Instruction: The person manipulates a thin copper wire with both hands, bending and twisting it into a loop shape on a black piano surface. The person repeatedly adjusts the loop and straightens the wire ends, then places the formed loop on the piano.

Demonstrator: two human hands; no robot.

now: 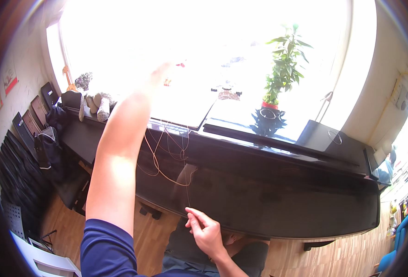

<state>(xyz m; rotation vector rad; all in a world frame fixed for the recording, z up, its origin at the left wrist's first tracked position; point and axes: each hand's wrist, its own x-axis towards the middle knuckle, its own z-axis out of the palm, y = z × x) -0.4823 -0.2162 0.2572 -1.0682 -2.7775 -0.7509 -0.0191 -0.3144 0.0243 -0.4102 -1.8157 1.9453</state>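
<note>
My left arm stretches up across a glossy black piano-like cabinet (259, 194); my left hand (160, 74) is washed out by window glare, so its fingers and anything in them are unclear. My right hand (204, 231), low at the centre, pinches a thin string (187, 196) between thumb and forefinger, just in front of the cabinet's front edge. Loose loops of thin pale cord (160, 170) hang over the cabinet's face to the right of my left forearm, below a pale surface (185, 115) along the bright window.
A potted plant (282, 69) stands on the cabinet's top at right, near a small ornament (227, 94). Grey soft items (97, 106) lie at back left. Black bags (47, 147) and cases (28, 127) line the left wall. A blue chair (395, 247) stands at lower right on wooden floor (338, 258).
</note>
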